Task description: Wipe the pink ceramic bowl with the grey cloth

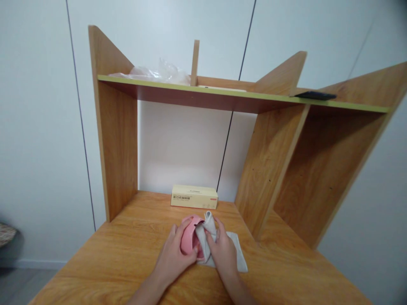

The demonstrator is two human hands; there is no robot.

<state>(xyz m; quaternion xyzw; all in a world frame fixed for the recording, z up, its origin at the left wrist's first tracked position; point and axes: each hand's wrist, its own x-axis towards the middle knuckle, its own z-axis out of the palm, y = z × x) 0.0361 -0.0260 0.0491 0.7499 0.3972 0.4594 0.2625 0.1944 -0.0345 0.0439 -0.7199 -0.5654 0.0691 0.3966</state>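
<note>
A pink, rounded, hollow object (188, 237) is tilted over the desk; its exact kind is unclear. My left hand (174, 254) grips it from the left, fingers behind it and thumb at its open side. In my right hand (225, 253) is a light grey cloth (238, 253), pinched between thumb and fingers and pressed against the pink object's opening. One end of the cloth curls up above my fingers, while the rest hangs to the right, at the wooden desktop. A small dark part shows at the pink object's upper edge.
Behind my hands, a cream box (194, 197) with printed writing lies on the wooden desktop (127, 250). Wooden uprights (118, 152) carry a shelf (222, 98) above. Clear plastic wrapping (159, 73) and a flat black item (315, 95) rest on that shelf.
</note>
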